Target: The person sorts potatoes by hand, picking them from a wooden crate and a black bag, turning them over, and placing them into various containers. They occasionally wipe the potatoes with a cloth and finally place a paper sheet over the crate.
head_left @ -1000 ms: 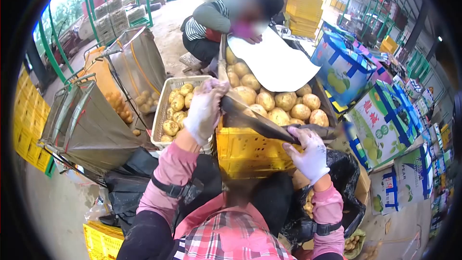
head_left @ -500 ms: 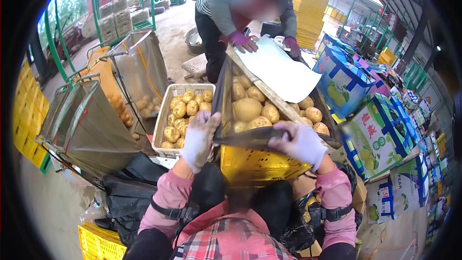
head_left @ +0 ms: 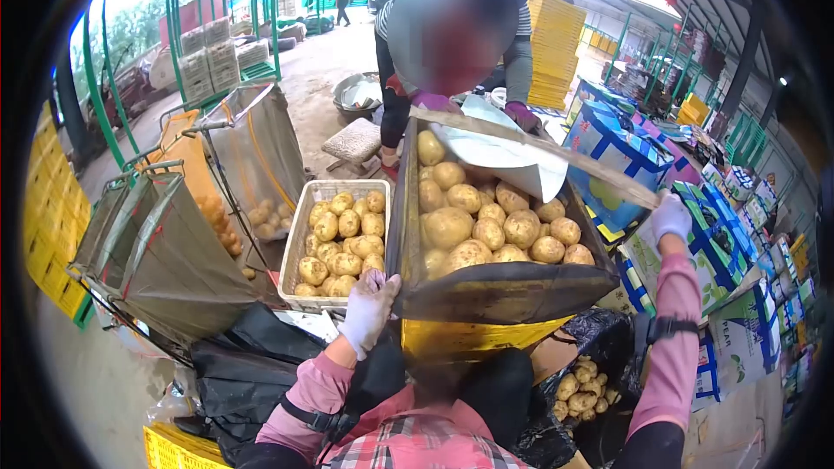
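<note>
A yellow plastic crate [head_left: 473, 334] lined with brown cardboard [head_left: 504, 293] stands in front of me, heaped with potatoes [head_left: 486, 226]. My left hand [head_left: 369, 311], in a white glove, grips the near left corner of the cardboard liner. My right hand [head_left: 671, 217], also gloved, is raised at the right and holds the end of a long cardboard flap [head_left: 556, 156] that slants across the crate. Across from me a person in a striped top bends over the crate, both hands [head_left: 434, 104] on a white paper sheet [head_left: 504, 152] lying on the far potatoes.
A beige basket of potatoes [head_left: 300, 234] sits left of the crate. Brown sacks on metal frames [head_left: 165, 243] stand further left. Blue and green printed cartons [head_left: 686, 234] line the right. Black plastic bags [head_left: 234, 356] and more potatoes [head_left: 582, 386] lie by my knees. Yellow crates [head_left: 552, 35] are stacked behind.
My right hand left the near cardboard edge and rose to the right, lifting the long flap. My left hand dropped to the liner's corner. The person opposite stood up and leaned in over the crate.
</note>
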Demonstrator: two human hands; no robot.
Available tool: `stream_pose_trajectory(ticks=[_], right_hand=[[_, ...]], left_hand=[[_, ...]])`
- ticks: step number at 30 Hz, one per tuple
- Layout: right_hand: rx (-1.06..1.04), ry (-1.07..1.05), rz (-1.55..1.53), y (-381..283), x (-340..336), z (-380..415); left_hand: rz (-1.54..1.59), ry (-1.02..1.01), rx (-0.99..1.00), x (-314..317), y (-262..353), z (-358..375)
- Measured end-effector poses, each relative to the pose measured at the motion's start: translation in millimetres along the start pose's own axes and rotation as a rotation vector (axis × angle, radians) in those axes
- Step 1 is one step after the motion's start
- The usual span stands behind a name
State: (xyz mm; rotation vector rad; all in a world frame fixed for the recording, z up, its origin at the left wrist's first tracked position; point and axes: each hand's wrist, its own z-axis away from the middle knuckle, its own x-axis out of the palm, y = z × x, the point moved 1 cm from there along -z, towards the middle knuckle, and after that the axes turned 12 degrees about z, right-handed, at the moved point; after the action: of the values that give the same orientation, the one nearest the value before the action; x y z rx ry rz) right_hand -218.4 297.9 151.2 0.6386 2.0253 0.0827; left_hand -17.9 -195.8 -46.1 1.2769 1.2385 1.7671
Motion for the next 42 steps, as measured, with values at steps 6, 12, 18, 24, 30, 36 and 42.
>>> stream_pose_trajectory(ticks=[6, 12, 18, 24, 30, 36, 42], right_hand=[[0.222, -0.059, -1.956, -118.7, -36.4, -151.2], [-0.706, -0.107, -1.990, -357.3, -218.6, -79.3], [-0.894, -0.272, -1.063, -352.8, -250.3, 9.7], [-0.932, 0.068, -0.662, -322.3, -209.5, 29.1], [-0.762, 0.228, -0.817, -241.5, -137.9, -0.5], [-0.727, -0.001, -0.653, -122.1, -62.2, 68.7], [-0.466, -0.039, -0.715, -85.1, 25.0, 113.2]], left_hand=[[0.009, -0.030, 0.024, 5.1, 6.9, 5.8], [0.024, -0.035, -0.008, -14.0, 5.6, 2.0], [-0.198, 0.057, 0.500, -32.6, 66.3, -73.4], [-0.278, -0.480, 0.559, 93.3, 153.1, -192.8], [-0.092, -0.672, -0.019, 172.1, 171.2, -271.3], [-0.138, -0.336, 0.531, 190.3, 250.7, -330.5], [0.051, -0.380, 0.777, 216.3, 287.0, -348.6]])
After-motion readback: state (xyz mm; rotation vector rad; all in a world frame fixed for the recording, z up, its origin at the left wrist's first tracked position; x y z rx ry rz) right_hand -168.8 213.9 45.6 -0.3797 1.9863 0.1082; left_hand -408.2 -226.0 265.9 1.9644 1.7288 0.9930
